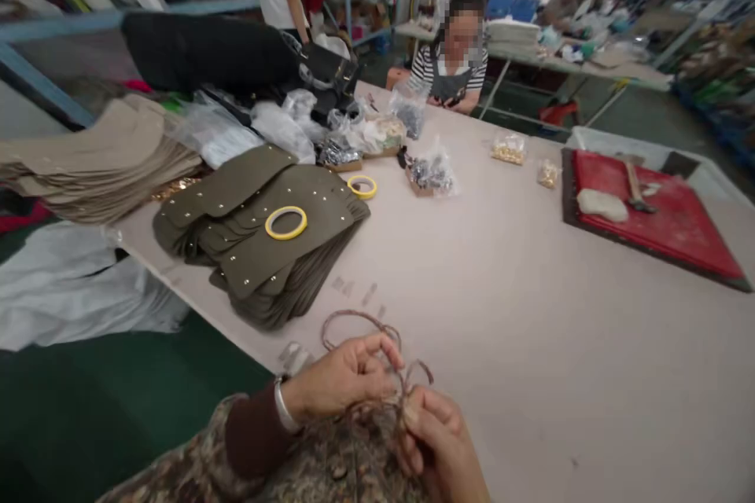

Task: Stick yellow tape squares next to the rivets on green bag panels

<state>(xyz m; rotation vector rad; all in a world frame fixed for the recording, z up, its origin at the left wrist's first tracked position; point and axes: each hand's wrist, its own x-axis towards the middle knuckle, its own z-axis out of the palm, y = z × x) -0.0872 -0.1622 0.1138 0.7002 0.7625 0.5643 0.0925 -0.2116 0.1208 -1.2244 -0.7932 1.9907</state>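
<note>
Left hand [339, 377] and right hand [440, 440] both clenched on a tangle of thin brown cord [369, 318], held just off the near edge of the tabletop [531, 330] — fingers pinching it. Further left, a stack of olive studded leather panels [307, 208] w/ a yellow tape roll [286, 222] on top; far right, a hammer [634, 185] on a red board [672, 220] — a co-worker [457, 71] sits at the far end.

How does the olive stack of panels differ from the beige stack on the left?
The olive stack of panels carries metal studs and a yellow tape ring; the beige stack shows neither. The olive stack is darker than the beige stack. Both are fanned piles of flat panels.
</note>
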